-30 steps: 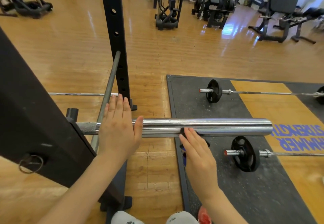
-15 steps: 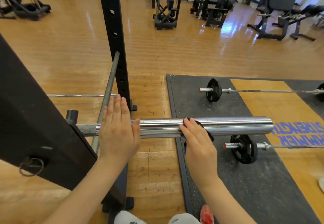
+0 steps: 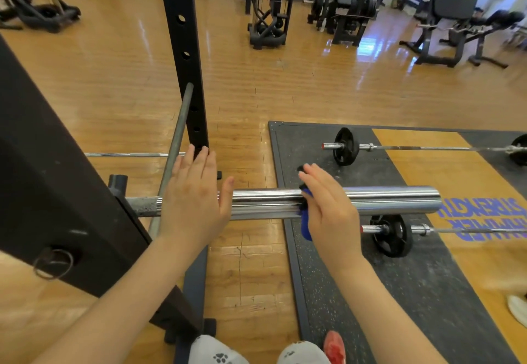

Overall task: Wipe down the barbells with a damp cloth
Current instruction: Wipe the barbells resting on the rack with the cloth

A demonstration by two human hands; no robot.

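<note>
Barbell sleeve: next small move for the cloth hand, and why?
Probably slide the right hand and its cloth rightward along the barbell sleeve. The hand presses the blue cloth flat over the sleeve about midway, the chrome toward the free end lies uncovered, and the left hand rests flat on the bar near the rack upright, seemingly steadying it.

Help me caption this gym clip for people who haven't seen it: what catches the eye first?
The shiny chrome barbell sleeve crosses the middle, racked at its left end on a black rack. The left hand lies flat on it, and the right hand presses a blue cloth to it. Beyond, two loaded barbells lie on a dark mat.
</note>
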